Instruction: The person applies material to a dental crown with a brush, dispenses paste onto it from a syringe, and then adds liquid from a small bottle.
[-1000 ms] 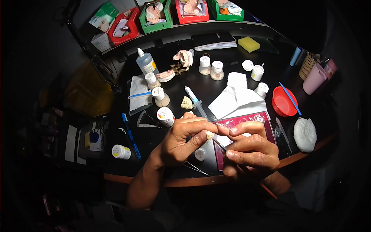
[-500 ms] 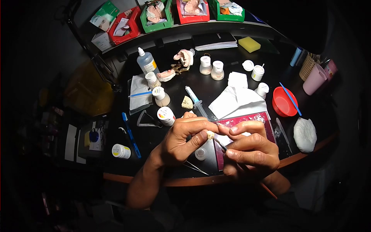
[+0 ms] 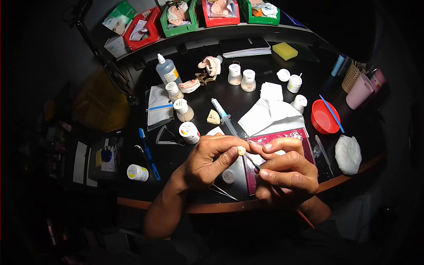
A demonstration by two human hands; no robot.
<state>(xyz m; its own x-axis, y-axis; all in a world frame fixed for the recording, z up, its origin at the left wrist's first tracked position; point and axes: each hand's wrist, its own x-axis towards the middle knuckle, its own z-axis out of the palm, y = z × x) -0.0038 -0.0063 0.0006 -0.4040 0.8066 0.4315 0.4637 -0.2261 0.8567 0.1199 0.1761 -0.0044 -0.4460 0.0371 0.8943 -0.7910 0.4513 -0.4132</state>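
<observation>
My left hand (image 3: 212,159) pinches a small cream-coloured tooth piece (image 3: 241,150) between thumb and index finger. From the right, my right hand (image 3: 289,170) grips a thin brush (image 3: 253,165), its tip at or close to the tooth piece. The brush's brown handle comes out below the right hand. Under the hands lies a dark pink slab (image 3: 250,183) with white material on it. A small clear cup (image 3: 228,176) stands left of the slab. Metal tweezers (image 3: 224,192) lie near the table's front edge.
White tissue (image 3: 265,115) and a syringe (image 3: 224,116) lie beyond the hands. A red bowl (image 3: 324,117) and a white pad (image 3: 348,154) are at right. Jars, a dropper bottle (image 3: 168,70), dental models (image 3: 211,66) and a blue toothbrush (image 3: 150,154) are also around.
The tooth piece has turned slightly and moved a little up and right between my left fingertips. The brush has shifted slightly against it. Both grips are unchanged.
</observation>
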